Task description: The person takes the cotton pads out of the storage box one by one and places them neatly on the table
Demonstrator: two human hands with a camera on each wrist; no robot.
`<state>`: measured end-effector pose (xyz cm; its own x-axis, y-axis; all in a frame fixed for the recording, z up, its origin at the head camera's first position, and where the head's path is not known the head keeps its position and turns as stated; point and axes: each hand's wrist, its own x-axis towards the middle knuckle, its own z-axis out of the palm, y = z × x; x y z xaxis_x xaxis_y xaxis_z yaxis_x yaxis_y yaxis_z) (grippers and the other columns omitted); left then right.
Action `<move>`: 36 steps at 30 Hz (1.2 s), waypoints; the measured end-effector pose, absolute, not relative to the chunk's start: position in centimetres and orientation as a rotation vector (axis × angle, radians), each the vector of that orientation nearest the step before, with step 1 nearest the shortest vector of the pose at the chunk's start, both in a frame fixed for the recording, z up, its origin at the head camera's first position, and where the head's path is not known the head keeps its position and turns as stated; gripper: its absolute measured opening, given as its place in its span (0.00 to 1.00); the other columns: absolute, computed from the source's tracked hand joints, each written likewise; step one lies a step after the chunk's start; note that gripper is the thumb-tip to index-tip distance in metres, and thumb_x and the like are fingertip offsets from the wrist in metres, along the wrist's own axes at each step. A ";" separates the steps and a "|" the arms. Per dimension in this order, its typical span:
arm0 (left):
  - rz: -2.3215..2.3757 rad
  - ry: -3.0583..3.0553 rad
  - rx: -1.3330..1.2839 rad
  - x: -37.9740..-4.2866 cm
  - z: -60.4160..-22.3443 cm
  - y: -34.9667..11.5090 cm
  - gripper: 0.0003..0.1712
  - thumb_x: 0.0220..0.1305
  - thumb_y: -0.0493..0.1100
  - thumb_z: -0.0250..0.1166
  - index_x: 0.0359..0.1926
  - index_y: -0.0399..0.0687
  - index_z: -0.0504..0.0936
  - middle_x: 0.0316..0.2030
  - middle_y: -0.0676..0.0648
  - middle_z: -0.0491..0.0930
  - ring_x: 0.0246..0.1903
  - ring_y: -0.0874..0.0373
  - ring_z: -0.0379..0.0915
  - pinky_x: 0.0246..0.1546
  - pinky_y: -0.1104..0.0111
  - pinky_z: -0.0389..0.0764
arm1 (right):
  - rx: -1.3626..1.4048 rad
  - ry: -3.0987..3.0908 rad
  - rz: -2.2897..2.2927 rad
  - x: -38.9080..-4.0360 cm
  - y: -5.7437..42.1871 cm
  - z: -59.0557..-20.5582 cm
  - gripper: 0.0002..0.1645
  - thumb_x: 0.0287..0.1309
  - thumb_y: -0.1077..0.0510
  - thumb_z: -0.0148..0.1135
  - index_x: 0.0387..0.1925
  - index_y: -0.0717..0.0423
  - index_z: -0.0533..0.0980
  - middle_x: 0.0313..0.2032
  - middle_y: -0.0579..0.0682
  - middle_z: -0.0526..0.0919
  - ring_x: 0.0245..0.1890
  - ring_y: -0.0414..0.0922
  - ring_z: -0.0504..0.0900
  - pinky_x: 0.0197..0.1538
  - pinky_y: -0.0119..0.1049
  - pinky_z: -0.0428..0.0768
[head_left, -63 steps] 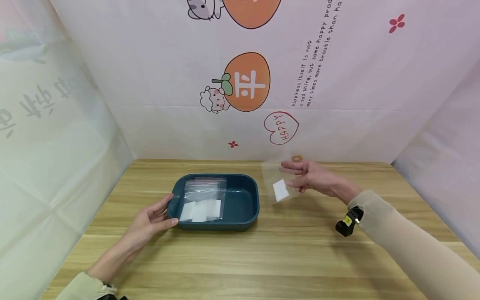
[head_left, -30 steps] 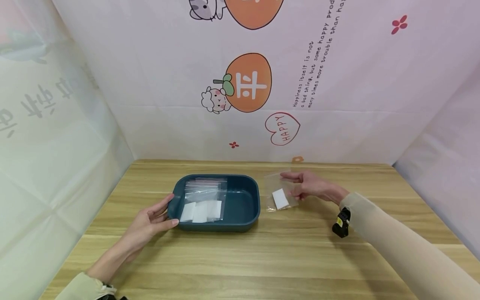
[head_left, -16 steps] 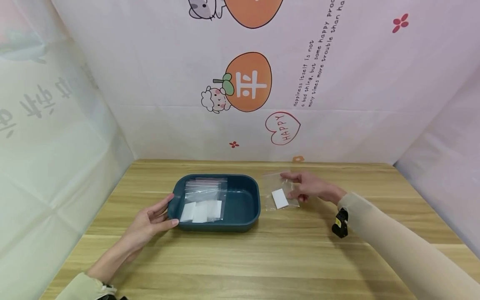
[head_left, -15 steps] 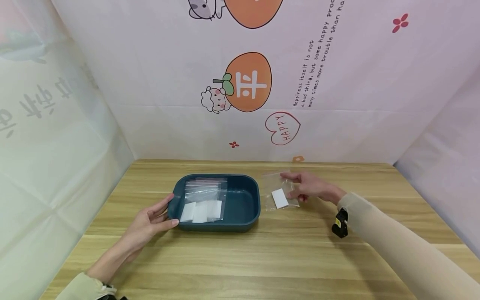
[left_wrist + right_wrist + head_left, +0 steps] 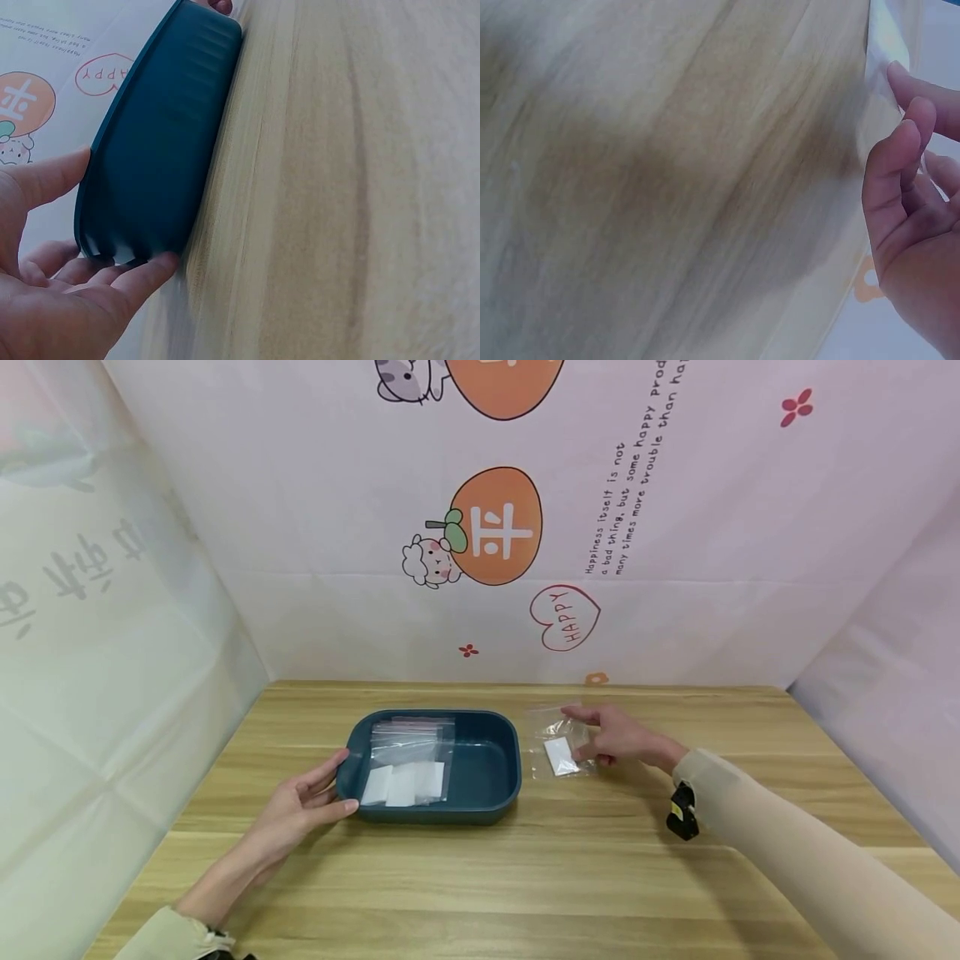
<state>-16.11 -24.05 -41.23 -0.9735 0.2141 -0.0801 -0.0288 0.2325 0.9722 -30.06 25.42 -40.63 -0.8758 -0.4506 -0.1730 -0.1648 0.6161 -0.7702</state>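
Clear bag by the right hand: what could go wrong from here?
The clear bag looks thin, so it might crumple under the right hand. The stacked bags in the blue tray overlap and could slide if jostled. The left hand grips the tray's end; a tug might shift it.

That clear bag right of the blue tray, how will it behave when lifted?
The clear bag will probably flop, since its film looks thin and wrinkled. It seems light, with one small white piece inside. That piece sits toward the near edge, so this end may sag.
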 end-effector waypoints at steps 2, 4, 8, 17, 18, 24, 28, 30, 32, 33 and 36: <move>1.819 2.310 0.174 -16.1 -41.2 -24.0 0.51 0.69 0.42 0.74 0.84 0.44 0.54 0.81 0.36 0.48 0.75 0.34 0.55 0.69 0.59 0.66 | -0.509 2.502 -1.124 -30.1 25.5 -40.7 0.54 0.57 0.66 0.76 0.80 0.63 0.59 0.74 0.76 0.60 0.16 0.43 0.73 0.20 0.37 0.77; 1.818 2.311 0.172 -16.1 -41.2 -24.1 0.51 0.69 0.42 0.74 0.84 0.44 0.54 0.81 0.36 0.48 0.75 0.34 0.55 0.68 0.59 0.66 | -0.506 2.516 -1.109 -30.2 25.5 -40.7 0.53 0.57 0.67 0.76 0.80 0.63 0.60 0.75 0.76 0.60 0.15 0.43 0.73 0.19 0.37 0.77; 1.822 2.304 0.171 -16.1 -41.2 -24.1 0.51 0.69 0.43 0.74 0.84 0.46 0.55 0.81 0.35 0.48 0.74 0.34 0.56 0.68 0.59 0.67 | -0.531 2.567 -1.052 -30.2 25.5 -40.7 0.49 0.58 0.67 0.76 0.78 0.65 0.63 0.75 0.74 0.60 0.14 0.43 0.72 0.18 0.36 0.75; 1.819 2.315 0.193 -16.1 -41.2 -24.1 0.50 0.70 0.41 0.73 0.83 0.44 0.55 0.82 0.37 0.49 0.76 0.37 0.54 0.69 0.60 0.64 | -0.578 2.608 -0.951 -29.2 24.8 -40.5 0.38 0.60 0.69 0.70 0.72 0.64 0.73 0.73 0.71 0.68 0.13 0.43 0.68 0.17 0.35 0.73; 1.818 2.316 0.193 -16.1 -41.2 -24.1 0.50 0.70 0.41 0.73 0.83 0.43 0.55 0.82 0.37 0.49 0.76 0.37 0.54 0.69 0.60 0.64 | -0.555 2.601 -0.948 -29.1 24.7 -40.5 0.38 0.60 0.69 0.69 0.73 0.63 0.73 0.72 0.71 0.69 0.13 0.42 0.68 0.17 0.34 0.73; 1.830 2.312 0.187 -16.1 -41.2 -24.0 0.50 0.69 0.40 0.73 0.83 0.43 0.55 0.81 0.36 0.49 0.76 0.36 0.55 0.69 0.62 0.65 | -0.522 2.608 -0.947 -28.5 24.8 -40.4 0.38 0.63 0.69 0.69 0.74 0.65 0.71 0.69 0.75 0.70 0.13 0.41 0.70 0.17 0.33 0.74; 1.833 2.310 0.183 -16.1 -41.2 -24.1 0.50 0.69 0.40 0.73 0.84 0.44 0.55 0.81 0.35 0.48 0.75 0.34 0.55 0.68 0.61 0.66 | -0.510 2.601 -0.961 -28.3 25.1 -40.5 0.38 0.65 0.68 0.69 0.75 0.65 0.69 0.71 0.75 0.67 0.12 0.41 0.69 0.18 0.34 0.75; 1.829 2.308 0.179 -16.1 -41.1 -24.1 0.50 0.69 0.41 0.73 0.84 0.45 0.54 0.81 0.35 0.48 0.75 0.34 0.55 0.68 0.59 0.66 | -0.509 2.605 -0.960 -28.2 25.2 -40.6 0.38 0.65 0.68 0.69 0.75 0.64 0.69 0.72 0.74 0.67 0.12 0.40 0.69 0.18 0.36 0.77; 1.826 2.304 0.174 -16.1 -41.1 -24.1 0.50 0.69 0.41 0.73 0.84 0.45 0.54 0.81 0.35 0.48 0.75 0.34 0.55 0.69 0.58 0.66 | -0.524 2.612 -0.957 -28.1 25.3 -40.6 0.39 0.65 0.68 0.70 0.75 0.65 0.69 0.72 0.75 0.66 0.12 0.40 0.70 0.19 0.37 0.79; 1.826 2.304 0.172 -16.1 -41.1 -24.1 0.51 0.69 0.42 0.73 0.84 0.45 0.54 0.81 0.35 0.48 0.75 0.34 0.56 0.69 0.58 0.66 | -0.528 2.617 -0.953 -28.1 25.3 -40.7 0.39 0.65 0.68 0.70 0.75 0.65 0.69 0.71 0.75 0.66 0.12 0.40 0.70 0.19 0.37 0.79; 1.826 2.305 0.168 -16.1 -41.2 -24.1 0.50 0.69 0.41 0.73 0.84 0.45 0.55 0.81 0.35 0.49 0.75 0.34 0.56 0.69 0.58 0.66 | -0.529 2.625 -0.944 -28.0 25.3 -40.7 0.39 0.64 0.69 0.70 0.75 0.65 0.69 0.71 0.75 0.66 0.12 0.41 0.71 0.19 0.38 0.80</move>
